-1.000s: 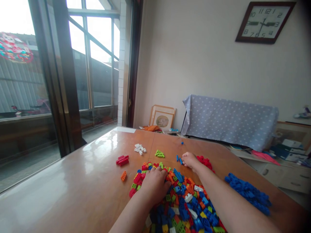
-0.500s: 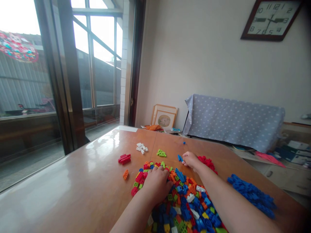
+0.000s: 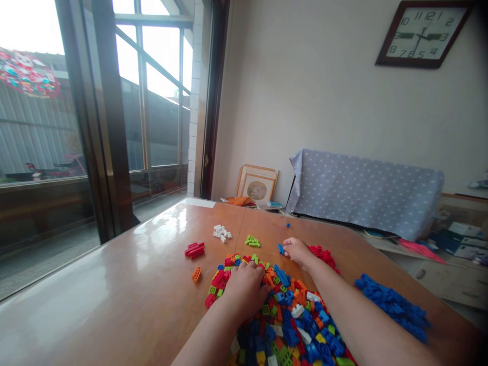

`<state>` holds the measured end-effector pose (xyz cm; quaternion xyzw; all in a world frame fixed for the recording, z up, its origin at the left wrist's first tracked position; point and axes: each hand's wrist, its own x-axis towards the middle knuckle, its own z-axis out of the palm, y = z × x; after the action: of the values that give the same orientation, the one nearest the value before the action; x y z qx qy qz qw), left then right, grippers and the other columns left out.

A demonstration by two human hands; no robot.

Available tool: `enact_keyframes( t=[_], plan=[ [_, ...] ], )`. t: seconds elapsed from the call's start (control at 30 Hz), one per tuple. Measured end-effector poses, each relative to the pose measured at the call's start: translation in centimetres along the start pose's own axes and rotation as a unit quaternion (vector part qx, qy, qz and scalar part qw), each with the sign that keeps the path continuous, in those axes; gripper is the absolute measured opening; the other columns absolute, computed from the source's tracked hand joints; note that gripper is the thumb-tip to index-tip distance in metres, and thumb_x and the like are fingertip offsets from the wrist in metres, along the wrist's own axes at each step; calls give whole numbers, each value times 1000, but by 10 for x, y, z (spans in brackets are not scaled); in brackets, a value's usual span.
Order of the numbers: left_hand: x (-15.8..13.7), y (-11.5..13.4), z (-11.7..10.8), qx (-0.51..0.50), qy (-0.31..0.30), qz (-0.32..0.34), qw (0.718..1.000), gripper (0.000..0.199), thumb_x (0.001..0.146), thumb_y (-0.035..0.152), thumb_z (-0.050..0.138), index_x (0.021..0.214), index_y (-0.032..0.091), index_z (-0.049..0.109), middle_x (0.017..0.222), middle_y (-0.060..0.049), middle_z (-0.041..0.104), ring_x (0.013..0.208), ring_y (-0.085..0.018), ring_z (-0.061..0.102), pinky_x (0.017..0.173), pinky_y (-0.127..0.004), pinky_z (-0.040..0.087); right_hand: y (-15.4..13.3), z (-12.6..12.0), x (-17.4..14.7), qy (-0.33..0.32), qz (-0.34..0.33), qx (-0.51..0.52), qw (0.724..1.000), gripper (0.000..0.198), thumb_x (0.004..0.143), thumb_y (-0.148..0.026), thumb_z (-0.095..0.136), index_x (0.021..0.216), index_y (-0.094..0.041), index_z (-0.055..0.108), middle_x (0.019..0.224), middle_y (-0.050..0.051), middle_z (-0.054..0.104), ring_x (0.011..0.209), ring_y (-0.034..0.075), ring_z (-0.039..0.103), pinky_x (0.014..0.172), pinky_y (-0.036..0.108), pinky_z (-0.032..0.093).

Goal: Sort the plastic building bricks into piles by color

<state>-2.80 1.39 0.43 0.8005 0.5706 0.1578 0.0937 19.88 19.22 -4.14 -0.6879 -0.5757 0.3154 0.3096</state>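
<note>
1. Bricks in blue (image 3: 281,249) lie on the surface (image 3: 152,290), just at the fingertips of the right hand (image 3: 298,252); I cannot tell whether that grip closes on one
2. Left hand (image 3: 247,285) lies over the mixed pile (image 3: 292,317), its grip hidden
3. Likely light, stiff, smooth and sturdy; best pinched by the long sides

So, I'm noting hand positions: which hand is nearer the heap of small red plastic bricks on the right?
Right. The right hand is just left of the red heap; the left hand is farther left, over the multicoloured plastic brick pile.
</note>
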Motion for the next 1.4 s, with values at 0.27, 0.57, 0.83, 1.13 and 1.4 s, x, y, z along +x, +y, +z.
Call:
enact_keyframes(
  t=[0.27,0.57,0.83,1.13,1.4],
  plan=[
    [-1,3,-3,-1,-4,0,1000,26,92,44,54,101,25,69,113,-11,68,107,-31,62,87,-42,50,-2,-4,-19,-3,-44,-14,999,13,79,-24,65,90,-20,68,70,0,69,64,14,60,56,20,39],
    [-1,2,-3,10,-3,12,1000,23,92,40,54,101,24,68,112,-11,68,106,-30,63,88,-40,50,2,-28,-76,-83,-107,-47,990,10,81,-25,62,83,-17,68,73,-1,67,65,13,59,61,21,42],
    [2,5,2,16,2,27,1000,17,91,32,53,98,23,66,110,-10,69,102,-28,66,88,-39,49,8,-41,-118,-77,-153,-94,981,17,82,-35,69,81,-18,70,72,0,70,67,15,58,57,21,35],
    [2,3,3,9,7,39,999,13,93,27,52,91,22,64,105,-9,71,96,-25,66,82,-33,48,4,-17,-120,-52,-156,-216,962,25,78,-44,77,85,-23,66,74,-2,69,67,14,56,57,23,28],
    [2,-2,2,-5,9,42,999,12,87,24,52,92,23,63,100,-8,72,92,-24,67,77,-31,46,9,-22,-124,-68,-181,-162,968,24,84,-45,71,83,-20,68,75,0,69,69,15,57,58,22,31]
  ],
)
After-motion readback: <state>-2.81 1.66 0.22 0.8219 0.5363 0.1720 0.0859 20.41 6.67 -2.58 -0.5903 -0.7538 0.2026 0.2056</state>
